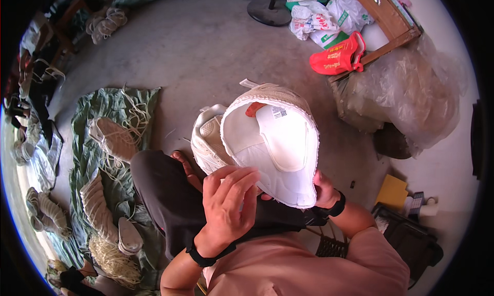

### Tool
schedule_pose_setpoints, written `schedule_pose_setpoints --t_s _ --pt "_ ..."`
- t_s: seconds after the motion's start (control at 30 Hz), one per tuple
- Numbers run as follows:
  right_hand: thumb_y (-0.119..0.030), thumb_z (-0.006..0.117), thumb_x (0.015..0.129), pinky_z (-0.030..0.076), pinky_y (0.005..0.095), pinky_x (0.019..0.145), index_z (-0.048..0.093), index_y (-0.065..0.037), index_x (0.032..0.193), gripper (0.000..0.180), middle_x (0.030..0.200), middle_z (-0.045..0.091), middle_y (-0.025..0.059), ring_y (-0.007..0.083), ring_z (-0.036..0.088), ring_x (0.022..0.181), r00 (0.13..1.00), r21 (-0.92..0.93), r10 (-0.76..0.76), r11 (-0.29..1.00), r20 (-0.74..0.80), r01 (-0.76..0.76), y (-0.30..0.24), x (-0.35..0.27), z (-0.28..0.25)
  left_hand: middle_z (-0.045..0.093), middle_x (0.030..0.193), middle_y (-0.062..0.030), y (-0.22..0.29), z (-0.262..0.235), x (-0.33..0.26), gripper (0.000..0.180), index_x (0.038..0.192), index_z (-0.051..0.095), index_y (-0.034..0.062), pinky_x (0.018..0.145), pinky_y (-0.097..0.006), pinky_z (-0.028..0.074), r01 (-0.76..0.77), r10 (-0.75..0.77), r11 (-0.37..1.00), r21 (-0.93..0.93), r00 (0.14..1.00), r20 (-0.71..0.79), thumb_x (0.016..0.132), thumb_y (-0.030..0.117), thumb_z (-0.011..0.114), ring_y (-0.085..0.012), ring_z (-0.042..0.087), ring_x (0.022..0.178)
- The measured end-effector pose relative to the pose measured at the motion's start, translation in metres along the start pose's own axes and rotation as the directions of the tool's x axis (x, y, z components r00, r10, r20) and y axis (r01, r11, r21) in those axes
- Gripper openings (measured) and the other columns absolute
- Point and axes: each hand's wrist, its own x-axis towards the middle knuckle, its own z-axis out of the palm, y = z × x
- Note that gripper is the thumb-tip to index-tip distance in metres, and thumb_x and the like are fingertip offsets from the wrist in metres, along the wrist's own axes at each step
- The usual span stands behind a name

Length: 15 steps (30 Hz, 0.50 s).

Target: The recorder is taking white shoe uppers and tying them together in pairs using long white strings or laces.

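1. Holding a white shoe upper (270,141) opening-up, the right hand (324,190) has its grip closed on the lower rim, mostly hidden behind it.
2. The left hand (226,206) rests its fingers on the near edge, loosely curled.
3. Inside, above both grips, a small white rectangular label (279,112) sits on the tongue.
4. Beyond the grips, a second white shoe (206,141).
5. Farthest up-right: a red bag (337,56), then white printed bags (319,18).

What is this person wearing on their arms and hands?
Both hands are bare, with no gloves. The left hand has a black band round its wrist, and the right hand has a similar black band. Short pink sleeves end near the elbows, leaving the forearms uncovered.
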Motion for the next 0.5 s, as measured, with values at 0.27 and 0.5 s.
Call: schedule_pose_setpoints --t_s 0.27,0.5 --pt "-0.048 0.074 0.080 0.036 0.0379 0.108 0.022 0.000 0.147 0.097 0.141 0.042 0.0133 0.0210 0.045 0.129 0.998 -0.150 -0.036 0.988 -0.060 0.027 0.009 -0.005 -0.013 0.067 0.108 -0.0077 0.007 0.011 0.009 0.033 0.102 0.064 0.0051 0.084 -0.037 0.043 -0.011 0.012 1.000 -0.012 0.996 0.088 0.071 -0.005 0.064 -0.0280 0.060 0.094" --pt "-0.047 0.076 0.078 0.037 0.0365 0.105 0.022 0.000 0.147 0.099 0.140 0.043 0.0113 0.0190 0.045 0.127 0.999 -0.250 -0.028 0.968 -0.034 0.018 0.013 -0.008 -0.016 0.061 0.121 -0.0077 0.003 0.013 0.010 0.035 0.107 0.063 0.0068 0.085 -0.039 0.042 -0.004 -0.008 0.995 0.101 0.993 0.114 0.073 -0.001 0.065 -0.0279 0.057 0.101"
